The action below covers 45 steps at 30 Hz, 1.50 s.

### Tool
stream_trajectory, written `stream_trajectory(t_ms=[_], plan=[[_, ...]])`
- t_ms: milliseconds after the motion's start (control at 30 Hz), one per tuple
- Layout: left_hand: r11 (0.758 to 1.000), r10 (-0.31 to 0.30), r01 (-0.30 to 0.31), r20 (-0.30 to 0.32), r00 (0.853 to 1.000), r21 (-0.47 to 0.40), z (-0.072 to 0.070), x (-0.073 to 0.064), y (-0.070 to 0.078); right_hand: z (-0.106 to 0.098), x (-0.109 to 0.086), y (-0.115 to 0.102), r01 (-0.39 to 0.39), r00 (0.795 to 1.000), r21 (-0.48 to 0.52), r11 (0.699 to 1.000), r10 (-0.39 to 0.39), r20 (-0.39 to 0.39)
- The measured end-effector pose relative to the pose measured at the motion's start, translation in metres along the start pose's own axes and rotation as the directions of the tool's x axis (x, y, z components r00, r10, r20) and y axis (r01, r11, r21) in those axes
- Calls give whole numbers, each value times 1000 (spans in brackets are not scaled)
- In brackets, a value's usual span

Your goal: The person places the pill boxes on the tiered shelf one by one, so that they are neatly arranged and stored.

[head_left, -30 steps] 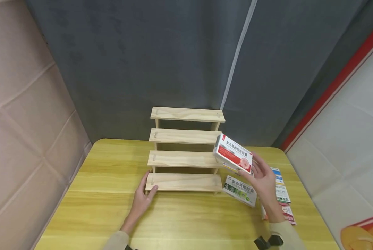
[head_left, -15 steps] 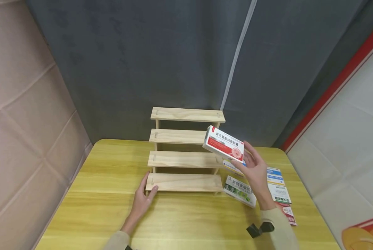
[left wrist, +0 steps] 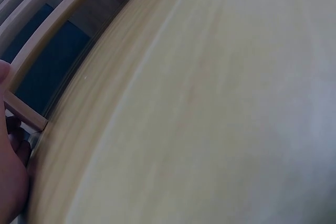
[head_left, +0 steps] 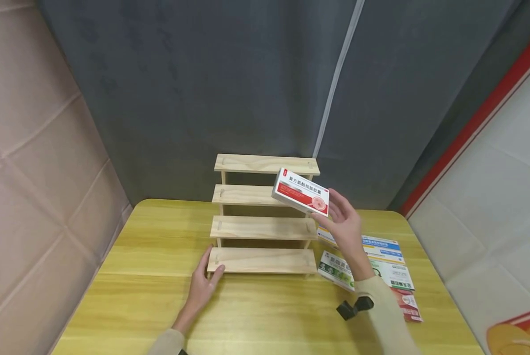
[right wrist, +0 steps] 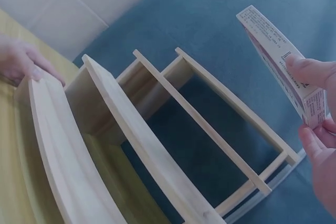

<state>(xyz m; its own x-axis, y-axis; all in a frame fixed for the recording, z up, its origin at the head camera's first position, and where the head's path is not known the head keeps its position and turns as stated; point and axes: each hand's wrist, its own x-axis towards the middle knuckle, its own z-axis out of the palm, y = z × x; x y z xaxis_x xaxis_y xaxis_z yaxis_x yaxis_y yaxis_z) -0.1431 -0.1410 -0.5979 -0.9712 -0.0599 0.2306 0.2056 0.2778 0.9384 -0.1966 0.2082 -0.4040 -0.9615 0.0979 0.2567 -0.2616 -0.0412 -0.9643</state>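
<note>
A white and red medicine box [head_left: 302,191] is pinched at its right end by my right hand [head_left: 343,224], held tilted in the air before the upper steps. Behind and below it stands a four-tier wooden shelf [head_left: 265,260] of pale boards. My left hand [head_left: 204,276] grips the left end of the lowest board, thumb on top. In the right wrist view the medicine box [right wrist: 275,59] is seen edge-on, apart from the shelf [right wrist: 142,135]. Only part of the left hand [left wrist: 10,177] shows in the left wrist view, beside the shelf's lower corner.
A white and green medicine box [head_left: 335,270] lies right of the shelf, partly behind the right forearm. Farther right lie blue and white boxes [head_left: 382,249], another white-green box [head_left: 395,275] and a red one [head_left: 407,304]. A grey curtain [head_left: 180,98] hangs behind the yellow wooden table [head_left: 256,315].
My right hand has carried the white and red medicine box left and upward, from beside the shelf to in front of its upper boards. My left hand has stayed on the lowest board.
</note>
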Motion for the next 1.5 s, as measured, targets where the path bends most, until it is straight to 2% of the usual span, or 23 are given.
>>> stream_trajectory(t_ms=[100,467,600,800,900,1033,1367,1500], plan=[[1000,4,-4,4,1000,-18,0,0,-1,6,5,-2,-12,1000,-52,999,13,14],[998,10,-9,12,1000,-60,-1,0,-1,29,22,-8,23,996,-47,999,-19,85],[997,8,-7,7,1000,-76,-1,1,-1,35,30,-12,64,994,-115,991,-53,96],[998,6,-6,-6,1000,-61,-3,0,-1,41,45,-17,111,992,-252,961,-92,86],[999,3,-4,-11,1000,-50,-3,-1,-1,45,52,-22,98,993,-268,959,-75,97],[999,1,-1,-8,1000,-48,-3,-1,-1,50,62,-27,62,991,-253,966,-30,127],[998,-20,19,-15,1000,-58,-1,-1,1,63,79,-33,14,984,-222,975,25,174],[999,-19,18,-18,1000,-49,-1,-1,1,67,86,-31,9,984,-253,967,37,175]])
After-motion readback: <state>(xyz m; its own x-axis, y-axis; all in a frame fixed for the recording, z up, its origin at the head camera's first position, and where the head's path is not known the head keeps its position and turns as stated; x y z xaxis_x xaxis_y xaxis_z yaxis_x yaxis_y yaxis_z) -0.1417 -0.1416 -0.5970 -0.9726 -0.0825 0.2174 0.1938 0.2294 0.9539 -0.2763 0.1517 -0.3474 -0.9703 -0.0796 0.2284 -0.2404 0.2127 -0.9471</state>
